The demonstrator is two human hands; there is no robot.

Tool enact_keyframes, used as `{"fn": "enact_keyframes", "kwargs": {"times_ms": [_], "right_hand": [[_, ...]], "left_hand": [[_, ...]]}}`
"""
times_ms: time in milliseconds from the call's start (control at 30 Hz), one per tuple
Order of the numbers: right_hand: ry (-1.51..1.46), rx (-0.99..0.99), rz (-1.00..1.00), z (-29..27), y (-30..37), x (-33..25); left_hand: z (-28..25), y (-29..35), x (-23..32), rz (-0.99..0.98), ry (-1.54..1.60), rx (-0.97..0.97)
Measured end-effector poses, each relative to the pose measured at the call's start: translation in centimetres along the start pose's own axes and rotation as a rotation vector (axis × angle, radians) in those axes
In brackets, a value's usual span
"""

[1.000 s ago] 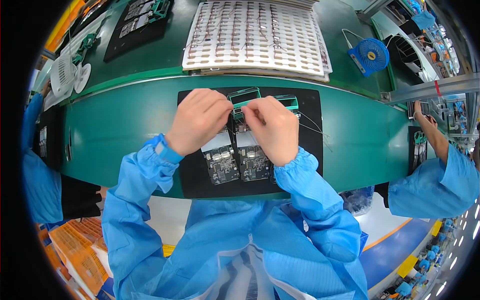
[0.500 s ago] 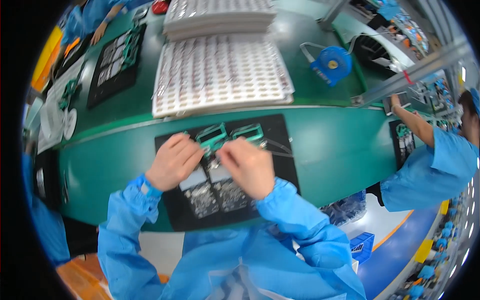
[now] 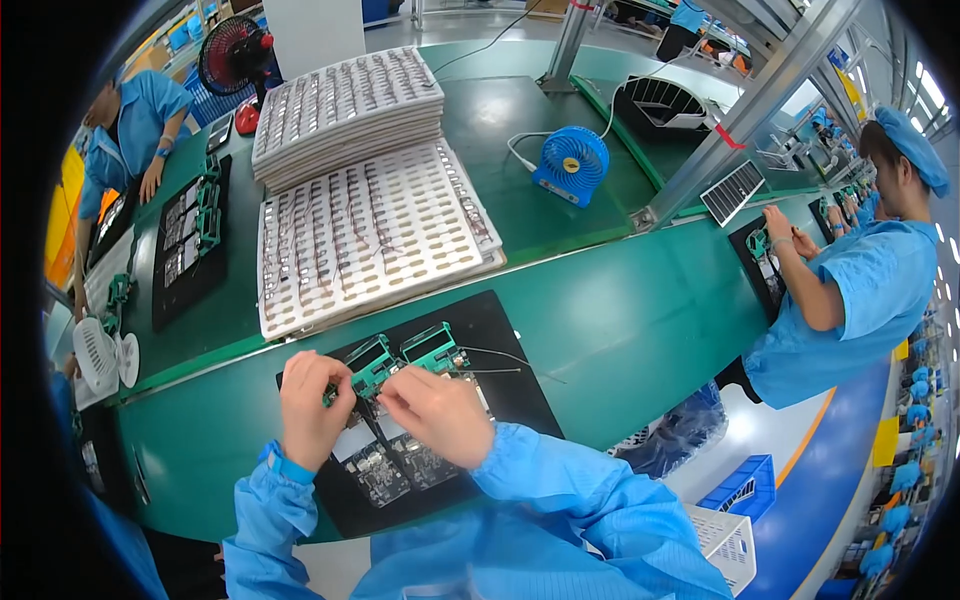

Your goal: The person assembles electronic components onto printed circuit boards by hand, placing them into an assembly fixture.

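Observation:
On a black mat (image 3: pixel 545 415) lie circuit boards (image 3: pixel 374 476) with silver parts and two green frames with dark rectangular windows, one on the left (image 3: pixel 368 360) and one on the right (image 3: pixel 430 344). My left hand (image 3: pixel 314 405) is at the left edge of the left frame, thumb and fingertips pinched together. Close beside it, my right hand (image 3: pixel 440 412) has its fingers bent and pressed together over the lower part of the frames. Whatever sits between the fingertips of either hand is too small or hidden. Thin wires (image 3: pixel 500 354) stick out from the right frame across the mat.
Stacked white trays (image 3: pixel 365 240) of small wired parts stand beyond the mat. A blue fan (image 3: pixel 572 165) stands farther right, near a metal post (image 3: pixel 700 160). Another mat with boards (image 3: pixel 190 235) lies far left. Co-workers sit at left and right (image 3: pixel 850 310).
The view has tilted up and turned, so the mat sits lower and farther left. My hands stay over the frames, the left one now pinching at the left frame's edge.

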State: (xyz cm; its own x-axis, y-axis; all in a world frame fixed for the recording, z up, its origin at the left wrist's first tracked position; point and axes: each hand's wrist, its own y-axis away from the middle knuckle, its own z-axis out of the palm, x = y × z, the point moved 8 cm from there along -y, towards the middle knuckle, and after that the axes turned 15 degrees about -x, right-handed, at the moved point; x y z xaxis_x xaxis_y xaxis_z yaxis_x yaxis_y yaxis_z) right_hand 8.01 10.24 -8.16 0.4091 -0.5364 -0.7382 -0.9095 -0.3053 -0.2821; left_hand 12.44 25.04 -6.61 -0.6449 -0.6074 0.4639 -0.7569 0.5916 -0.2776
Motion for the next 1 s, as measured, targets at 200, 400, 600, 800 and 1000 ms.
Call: {"fn": "enact_keyframes", "kwargs": {"times_ms": [200,400,600,800,1000], "right_hand": [[-0.226,-0.015,-0.009,-0.9,0.9,-0.7],[-0.380,-0.045,0.054,-2.2,2.6,0.1],[-0.596,-0.066,0.227,-3.5,5.2,1.7],[-0.414,0.064,0.140,-7.2,6.6,3.1],[0.051,0.147,0.235,-15.1,7.0,10.9]], "left_hand": [[-0.1,0.4,5.7,0.074,0.061,0.034],[0.7,0.9,7.3,-0.040,0.135,0.036],[2.3,1.1,9.5,-0.062,0.164,-0.010],[1.8,2.0,10.3,-0.056,0.094,-0.052],[-3.1,9.3,2.1,-0.422,0.126,0.186]]}}
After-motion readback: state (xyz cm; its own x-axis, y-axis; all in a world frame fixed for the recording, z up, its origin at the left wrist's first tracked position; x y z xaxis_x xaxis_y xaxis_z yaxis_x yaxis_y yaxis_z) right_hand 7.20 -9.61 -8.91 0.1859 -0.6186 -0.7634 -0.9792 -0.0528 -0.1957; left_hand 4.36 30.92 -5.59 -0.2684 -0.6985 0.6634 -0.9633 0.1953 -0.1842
